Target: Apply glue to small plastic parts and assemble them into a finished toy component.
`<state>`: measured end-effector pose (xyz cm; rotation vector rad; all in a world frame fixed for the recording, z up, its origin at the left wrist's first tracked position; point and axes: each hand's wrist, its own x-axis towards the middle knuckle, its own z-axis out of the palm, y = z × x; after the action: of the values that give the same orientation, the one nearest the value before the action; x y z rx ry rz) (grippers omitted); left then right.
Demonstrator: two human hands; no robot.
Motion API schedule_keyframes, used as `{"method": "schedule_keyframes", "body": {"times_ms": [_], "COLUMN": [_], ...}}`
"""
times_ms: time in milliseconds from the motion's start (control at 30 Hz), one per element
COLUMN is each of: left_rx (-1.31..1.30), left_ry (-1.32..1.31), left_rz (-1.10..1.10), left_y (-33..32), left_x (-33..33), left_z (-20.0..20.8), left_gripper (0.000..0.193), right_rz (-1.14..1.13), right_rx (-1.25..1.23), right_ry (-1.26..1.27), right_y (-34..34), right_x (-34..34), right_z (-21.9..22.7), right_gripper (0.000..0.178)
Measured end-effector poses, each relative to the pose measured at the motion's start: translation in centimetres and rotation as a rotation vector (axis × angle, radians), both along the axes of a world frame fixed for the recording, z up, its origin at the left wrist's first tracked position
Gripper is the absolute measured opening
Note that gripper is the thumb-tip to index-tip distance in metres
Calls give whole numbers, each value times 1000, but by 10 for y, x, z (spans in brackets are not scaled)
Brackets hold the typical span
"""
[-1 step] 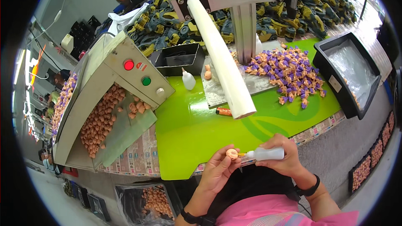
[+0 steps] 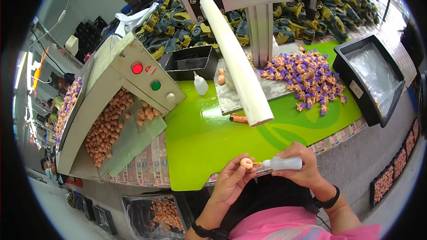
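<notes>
My left hand pinches a small round peach-coloured plastic piece, like a toy head with an opening, between thumb and fingers. From the right, my right hand is wrapped round a white squeeze bottle lying nearly level. Its thin yellow nozzle points left and meets the piece or comes very close; I cannot tell if it touches. Both hands are over the near edge of the bright green mat. Many similar peach pieces lie inside the slanted machine housing at left.
A thick white roller-like bar slants over the mat from a metal post. A heap of purple-and-peach figures lies behind it, beside a black tray. Another white bottle stands near the housing. Toy vehicles fill the back.
</notes>
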<state>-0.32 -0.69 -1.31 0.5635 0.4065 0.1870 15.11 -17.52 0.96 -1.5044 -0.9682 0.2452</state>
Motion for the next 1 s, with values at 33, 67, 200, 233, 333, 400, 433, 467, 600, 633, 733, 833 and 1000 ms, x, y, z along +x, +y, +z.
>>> {"method": "schedule_keyframes", "body": {"times_ms": [33, 67, 200, 233, 333, 400, 433, 467, 600, 633, 733, 833, 1000], "left_rx": [-1, 0, -7, -8, -10, -4, -3, -1, 0, 0, 2, -2, 4], "left_ry": [-1, -1, -11, -10, -16, -9, -9, -1, 5, 5, -9, -6, -1], "left_rz": [2, -3, -12, -10, -15, -16, -15, -16, -18, -17, -20, -18, -18], "left_y": [0, 0, 0, 0, 1, 1, 0, 0, 0, 0, 0, 0, 0], "left_x": [1, 1, 2, 2, 2, 2, 2, 2, 1, 1, 1, 2, 2], "left_z": [-1, -2, -1, -1, -2, -1, -1, -1, -3, -2, -2, -1, -1], "left_gripper": [35, 35, 34, 34, 33, 32, 32, 32, 32, 32, 32, 31, 31], "right_rz": [-5, -4, 9, 7, 12, 4, -4, -2, -9, -20, -35, -40, -33], "right_rx": [19, 18, 10, 10, 20, 7, -4, -4, -5, -11, -40, -36, -71], "right_ry": [-40, -41, -86, -100, -119, -128, -137, -137, -147, -149, -151, -198, -255], "right_y": [-1, -1, -1, -1, 1, 1, 2, 2, 1, 1, 0, -2, -8], "right_x": [1, 2, 1, 0, 0, -1, -1, -1, -1, -1, -2, 0, 1], "right_z": [-1, 0, 4, 4, 3, 5, 5, 5, 5, 5, 10, 13, 21], "right_gripper": [44, 44, 43, 43, 43, 42, 42, 42, 42, 42, 41, 40, 39]}}
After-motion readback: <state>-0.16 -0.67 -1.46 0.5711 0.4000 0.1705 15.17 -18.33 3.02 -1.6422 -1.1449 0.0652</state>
